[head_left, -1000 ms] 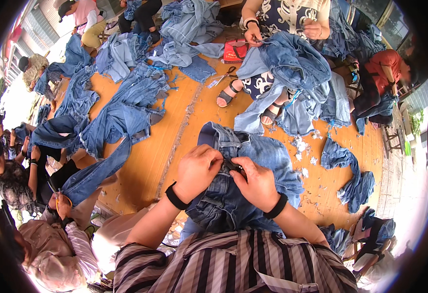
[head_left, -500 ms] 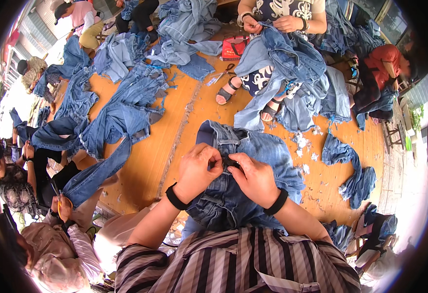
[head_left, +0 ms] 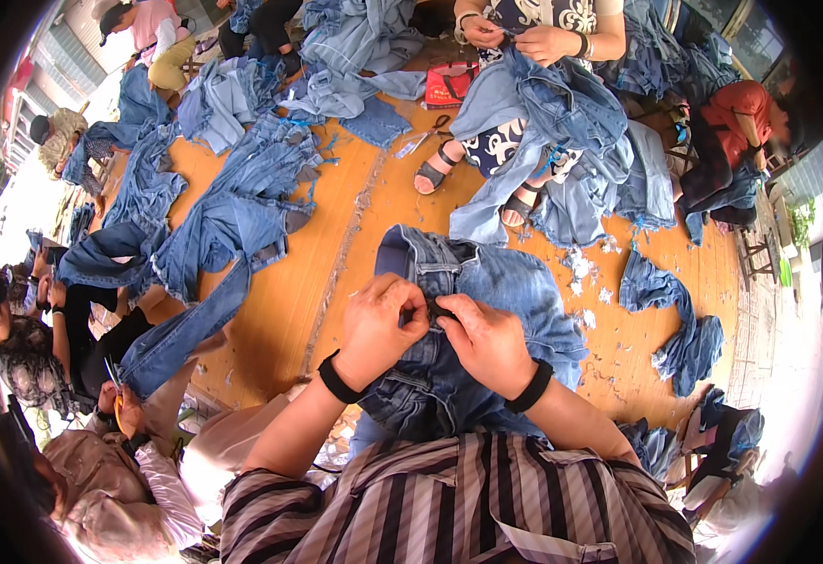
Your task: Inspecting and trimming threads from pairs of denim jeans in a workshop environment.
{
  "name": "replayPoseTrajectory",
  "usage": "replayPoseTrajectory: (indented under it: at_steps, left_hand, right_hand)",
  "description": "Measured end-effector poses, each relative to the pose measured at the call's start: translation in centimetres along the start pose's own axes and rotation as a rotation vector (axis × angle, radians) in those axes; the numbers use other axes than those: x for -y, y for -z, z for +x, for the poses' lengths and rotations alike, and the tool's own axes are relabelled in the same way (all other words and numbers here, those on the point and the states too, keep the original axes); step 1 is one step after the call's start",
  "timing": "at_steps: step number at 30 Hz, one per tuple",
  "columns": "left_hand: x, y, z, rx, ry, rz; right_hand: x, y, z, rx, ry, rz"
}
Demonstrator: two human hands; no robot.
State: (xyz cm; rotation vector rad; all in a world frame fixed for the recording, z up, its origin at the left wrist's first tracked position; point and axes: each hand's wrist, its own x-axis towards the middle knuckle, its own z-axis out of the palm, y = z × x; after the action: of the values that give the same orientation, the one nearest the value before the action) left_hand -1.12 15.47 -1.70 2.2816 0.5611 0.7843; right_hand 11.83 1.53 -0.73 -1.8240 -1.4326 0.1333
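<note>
Over the person's lap lay some blue jeans [head_left: 517, 284], with both hands on them. The left hand [head_left: 385, 318] had its thumb and fingertips pinched together at the middle of the cloth, but what they held was too small to tell. Just beside it, the right hand [head_left: 488, 340] had its thumb and finger closed on a small dark thing [head_left: 438, 308]. White fluff [head_left: 578, 274] lay near the jeans on the orange floor [head_left: 336, 254].

Opposite co-worker's hands [head_left: 545, 44] now closer together.
</note>
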Motion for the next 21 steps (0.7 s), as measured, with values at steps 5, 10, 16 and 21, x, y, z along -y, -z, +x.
replayPoseTrajectory:
  at_steps: [5,10,16,21]
  left_hand:
    - [0.35,-0.22,-0.23,-0.002,0.010,0.007]
    - [0.37,-0.22,-0.31,-0.004,0.024,-0.008]
    - [0.25,-0.17,-0.30,-0.024,-0.029,0.019]
    - [0.38,-0.23,-0.36,-0.010,-0.023,0.020]
  right_hand:
    - [-0.20,-0.16,-0.18,0.005,0.035,-0.021]
    - [-0.23,-0.16,-0.16,-0.005,0.043,-0.020]
    - [-0.26,-0.30,-0.21,-0.045,0.056,-0.010]
    - [-0.49,-0.43,-0.40,-0.032,0.067,-0.025]
